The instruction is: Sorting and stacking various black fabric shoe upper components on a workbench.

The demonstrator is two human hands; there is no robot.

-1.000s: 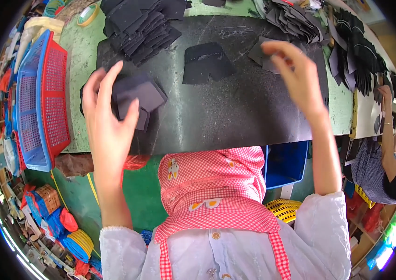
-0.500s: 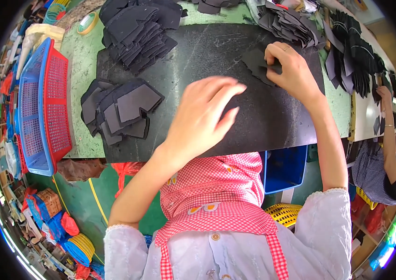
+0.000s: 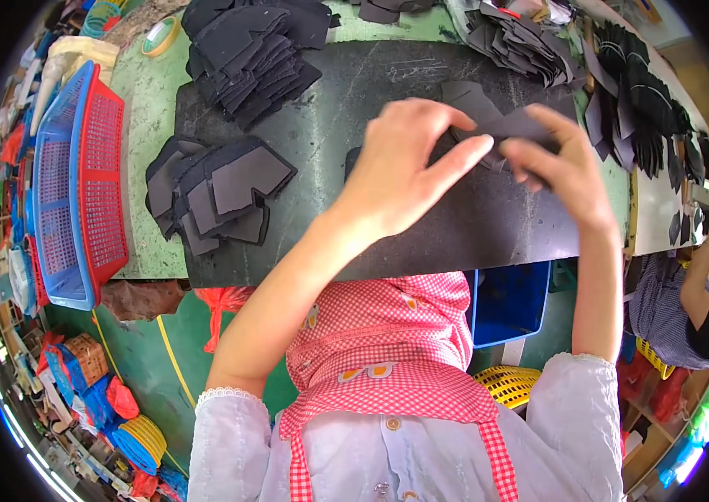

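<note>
My left hand [image 3: 417,163] is over the middle of the black mat [image 3: 312,209], thumb and forefinger closing on the near edge of a flat dark grey cut piece [image 3: 473,102]. A dark edge shows beside its knuckles; whether that is a separate piece I cannot tell. To the right, my right hand [image 3: 562,167] is blurred, its thumb and fingers curled beside the grey pieces. What it grips, if anything, is unclear. On the left of the mat lies a loose pile of grey-and-black pieces [image 3: 241,180], with a taller stack of black pieces [image 3: 250,67] behind it.
Nested blue and red plastic baskets [image 3: 103,184] stand on edge at the table's left. A tape roll [image 3: 159,37] lies behind them. More dark pieces [image 3: 513,42] sit at the far right, near tied black bundles [image 3: 643,92]. A blue bin [image 3: 511,305] is below the table edge. Another person [image 3: 676,309] works at right.
My left hand has moved right and away from me, to the grey piece. My right hand has drawn back slightly to the right and nearer, and more of the grey piece shows.
</note>
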